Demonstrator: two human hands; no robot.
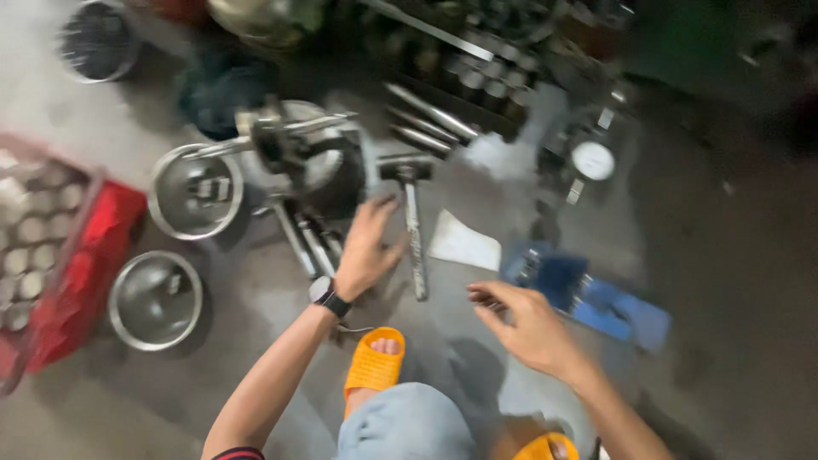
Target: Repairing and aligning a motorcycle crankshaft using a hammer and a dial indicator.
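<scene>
Left hand (366, 247) open, fingers spread just short of the hammer (412, 226) lying on the floor at 12 o'clock, right hand (527, 324) open and empty at 3; blurry view, a rushed grab could knock the hammer onto the sandalled foot (375, 362)

A grey concrete floor (724, 281) carries two steel bowls (155, 300), a hammer (412, 223), a red crate (81, 273), a white sheet (464, 243), a blue tool (596, 298), a dial gauge (593, 160) and metal rods (430, 119).
</scene>
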